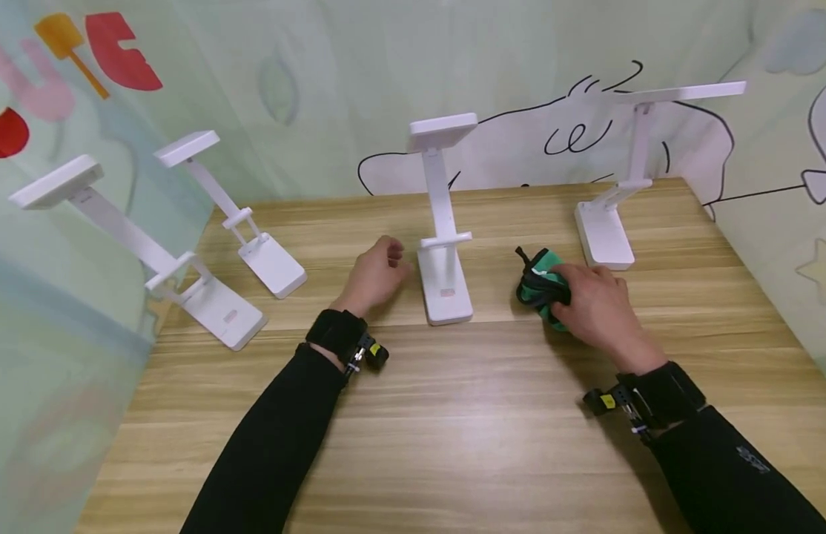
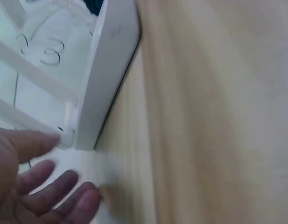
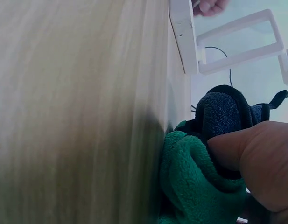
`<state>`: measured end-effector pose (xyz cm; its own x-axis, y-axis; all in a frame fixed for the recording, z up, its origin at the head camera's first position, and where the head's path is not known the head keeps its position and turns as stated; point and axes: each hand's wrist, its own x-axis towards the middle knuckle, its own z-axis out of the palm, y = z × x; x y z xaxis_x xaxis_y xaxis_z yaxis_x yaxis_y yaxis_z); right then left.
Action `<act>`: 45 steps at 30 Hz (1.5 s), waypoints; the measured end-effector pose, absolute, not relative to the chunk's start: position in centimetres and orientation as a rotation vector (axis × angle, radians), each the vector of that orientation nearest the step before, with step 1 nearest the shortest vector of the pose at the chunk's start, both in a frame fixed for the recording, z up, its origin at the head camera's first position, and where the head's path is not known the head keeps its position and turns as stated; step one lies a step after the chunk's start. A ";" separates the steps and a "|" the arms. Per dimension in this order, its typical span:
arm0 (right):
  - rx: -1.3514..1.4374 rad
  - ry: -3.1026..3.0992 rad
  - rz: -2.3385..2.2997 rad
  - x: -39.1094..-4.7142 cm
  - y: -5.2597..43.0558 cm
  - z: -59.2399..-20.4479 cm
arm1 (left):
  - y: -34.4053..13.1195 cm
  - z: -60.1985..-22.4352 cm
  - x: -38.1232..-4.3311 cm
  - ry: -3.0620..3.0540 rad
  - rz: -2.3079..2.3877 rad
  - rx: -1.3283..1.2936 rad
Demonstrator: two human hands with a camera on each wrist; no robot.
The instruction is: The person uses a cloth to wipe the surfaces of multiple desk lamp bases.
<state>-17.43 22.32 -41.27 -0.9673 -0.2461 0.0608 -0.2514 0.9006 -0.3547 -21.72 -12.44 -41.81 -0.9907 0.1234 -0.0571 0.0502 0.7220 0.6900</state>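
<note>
In the head view a white desk lamp (image 1: 446, 289) stands upright near the middle of the wooden table. My left hand (image 1: 376, 274) is just left of its base, fingers loosely bent with nothing in them. The left wrist view shows that thumb overlapping the side of the lamp base (image 2: 108, 70), the other fingers (image 2: 50, 191) apart below it. My right hand (image 1: 600, 308) grips a bunched green and dark cloth (image 1: 543, 285) to the right of this lamp. In the right wrist view the thumb presses into the folds of the fluffy cloth (image 3: 195, 172), close over the table.
Two more white lamps, a nearer one (image 1: 226, 315) and a farther one (image 1: 273, 263), stand at the left. Another lamp (image 1: 603, 233) is at the back right, just beyond my right hand. A printed curtain (image 1: 333, 96) hangs along the table's back edge.
</note>
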 end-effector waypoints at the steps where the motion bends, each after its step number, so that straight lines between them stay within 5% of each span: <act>1: 0.401 -3.048 0.572 -17.4 22.3 -41.3 | -12.4 -41.9 -22.1 2.804 1.170 0.147; 45: 0.679 -3.052 0.455 -18.5 22.6 -41.1 | -9.2 -42.6 -23.6 2.809 1.098 0.461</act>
